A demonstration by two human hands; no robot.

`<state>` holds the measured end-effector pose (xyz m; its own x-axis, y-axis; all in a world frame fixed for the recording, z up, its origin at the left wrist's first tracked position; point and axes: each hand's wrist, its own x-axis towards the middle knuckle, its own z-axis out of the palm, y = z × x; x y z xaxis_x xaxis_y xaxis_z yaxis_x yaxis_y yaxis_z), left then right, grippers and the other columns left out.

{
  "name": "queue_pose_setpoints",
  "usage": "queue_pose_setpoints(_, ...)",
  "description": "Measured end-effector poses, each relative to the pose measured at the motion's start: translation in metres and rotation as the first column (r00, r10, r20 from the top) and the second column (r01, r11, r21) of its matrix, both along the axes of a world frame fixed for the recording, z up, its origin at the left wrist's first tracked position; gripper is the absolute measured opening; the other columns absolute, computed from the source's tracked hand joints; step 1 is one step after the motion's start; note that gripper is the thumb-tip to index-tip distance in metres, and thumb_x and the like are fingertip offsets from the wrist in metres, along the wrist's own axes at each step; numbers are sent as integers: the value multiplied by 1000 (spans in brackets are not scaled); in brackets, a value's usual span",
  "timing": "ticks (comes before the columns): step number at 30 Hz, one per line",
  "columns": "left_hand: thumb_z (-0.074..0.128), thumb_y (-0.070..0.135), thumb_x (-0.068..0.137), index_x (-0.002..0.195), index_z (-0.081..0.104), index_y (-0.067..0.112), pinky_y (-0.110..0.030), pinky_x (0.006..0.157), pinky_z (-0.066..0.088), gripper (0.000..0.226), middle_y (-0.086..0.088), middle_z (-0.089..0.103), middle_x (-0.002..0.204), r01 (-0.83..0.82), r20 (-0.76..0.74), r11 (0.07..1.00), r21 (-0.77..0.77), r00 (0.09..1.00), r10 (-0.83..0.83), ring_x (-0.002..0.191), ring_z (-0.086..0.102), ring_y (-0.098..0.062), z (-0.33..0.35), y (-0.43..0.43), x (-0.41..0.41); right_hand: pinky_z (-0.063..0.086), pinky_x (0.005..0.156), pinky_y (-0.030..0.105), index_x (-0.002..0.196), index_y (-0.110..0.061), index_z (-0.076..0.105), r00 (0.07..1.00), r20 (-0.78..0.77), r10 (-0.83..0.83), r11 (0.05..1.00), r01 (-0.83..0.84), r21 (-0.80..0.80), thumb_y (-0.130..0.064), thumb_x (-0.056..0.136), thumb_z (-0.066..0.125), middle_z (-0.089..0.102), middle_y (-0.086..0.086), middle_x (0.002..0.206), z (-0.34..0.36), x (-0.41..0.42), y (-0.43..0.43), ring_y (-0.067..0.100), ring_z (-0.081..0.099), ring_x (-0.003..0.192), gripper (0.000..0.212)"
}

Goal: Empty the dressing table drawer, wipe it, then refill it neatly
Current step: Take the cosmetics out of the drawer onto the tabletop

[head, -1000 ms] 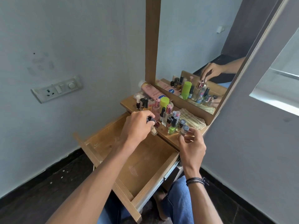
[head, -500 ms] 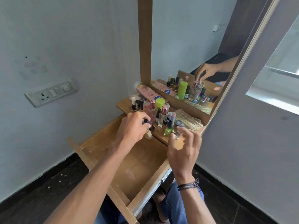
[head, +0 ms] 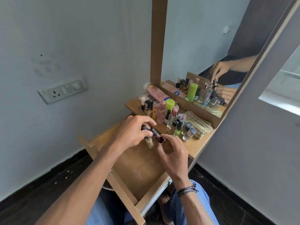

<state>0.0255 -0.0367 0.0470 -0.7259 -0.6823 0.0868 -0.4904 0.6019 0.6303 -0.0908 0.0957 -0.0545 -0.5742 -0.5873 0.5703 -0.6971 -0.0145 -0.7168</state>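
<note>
Above the open drawer (head: 142, 168), left hand (head: 129, 135) clasps 2 small bottles (head: 152, 132); right hand (head: 172, 153), at 3 o'clock, curls toward the dark-red bottle (head: 160, 139), grip unclear; a fumbled handover could drop glass.

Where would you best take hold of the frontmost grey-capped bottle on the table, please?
Pinch the frontmost grey-capped bottle by its cap, from above: it stands upright, a neighbouring bottle crowds its left and the folded cloth lies close behind.
</note>
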Motion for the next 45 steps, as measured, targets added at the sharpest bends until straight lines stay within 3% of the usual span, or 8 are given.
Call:
queue_pose_setpoints(3,77,9,81,105,76,26,-22,81,55,29,15,75,79,-66,-88,997,-41,994,62,81,68,2,2,-15,0,57,79,28,108,-21,65,989,117,-94,980,113,-166,-10,82,71,64,-12,102,0,2,7,7,65,92,29)
queue_pose_setpoints(7,76,8,82,100,76,22,-20,71,47,23,8,76,87,-249,-148,956,-153,963,227,81,68,-10,3,-50,-4,56,82,23,115,-16,65,949,198,-244,914,294,-280,-19,86,63,64,-12,102,-1,-8,17,9,65,91,30)
queue_pose_setpoints(13,75,6,85,100,73,20,-27,77,53,21,3,74,95,-385,-206,910,-157,914,351,84,69,-18,-3,-99,-21,48,79,48,110,-16,70,863,199,-464,873,484,-61,-13,83,76,71,-2,90,-21,-23,21,17,49,94,28)
queue_pose_setpoints(23,75,9,87,102,71,20,-9,56,37,19,4,73,102,-401,-251,914,-61,893,375,80,64,-7,-24,-119,-56,48,83,51,110,-15,70,870,126,-476,875,483,-25,-20,79,85,73,-4,95,-36,-34,19,17,49,95,34)
queue_pose_setpoints(30,74,6,88,101,72,19,-31,81,56,19,0,72,107,-385,-277,923,-7,888,368,96,69,-17,-28,-133,-67,41,86,39,111,-20,68,873,69,-483,873,486,-42,-20,80,85,69,-8,101,-43,-38,17,12,47,93,35)
queue_pose_setpoints(34,74,9,89,101,73,21,-23,76,55,18,1,72,103,-357,-303,932,57,884,357,93,69,-16,-29,-139,-73,38,87,36,112,-23,67,868,73,-490,869,494,-41,-22,79,85,68,-10,101,-45,-38,17,10,45,95,37)
queue_pose_setpoints(38,71,9,91,111,73,19,-30,88,56,22,3,72,108,-332,-328,937,108,878,349,96,67,-12,-33,-138,-72,43,86,44,112,-23,67,868,83,-490,869,493,-32,-22,80,85,67,-13,100,-43,-37,18,6,43,94,37)
queue_pose_setpoints(45,65,1,93,139,51,22,-8,78,48,53,9,55,139,-283,-414,945,167,850,327,108,63,-5,-34,-129,-41,47,89,49,122,-21,64,880,186,-436,893,448,-26,-24,83,82,69,-10,101,-35,-33,22,9,45,101,43)
